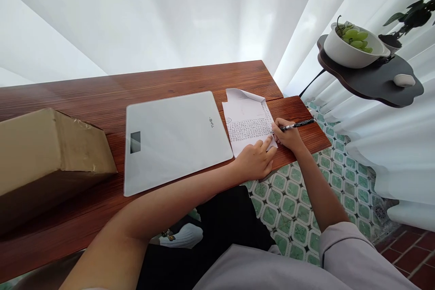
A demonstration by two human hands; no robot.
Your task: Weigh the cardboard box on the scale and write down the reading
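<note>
A white sheet of paper (247,120) covered in small rows of print lies on the wooden table (102,95) near its right end, its far edge curled up. My right hand (287,135) is closed around a black pen (299,124), with the tip touching the paper's right edge. My left hand (255,159) rests on the sheet's near corner, fingers loosely stretched, pressing it flat.
A white glass bathroom scale (173,138) lies flat left of the paper. A brown cardboard box (47,154) stands at the table's left. At the right, a dark side shelf (374,82) carries a white bowl of green grapes (353,45). White curtains hang behind.
</note>
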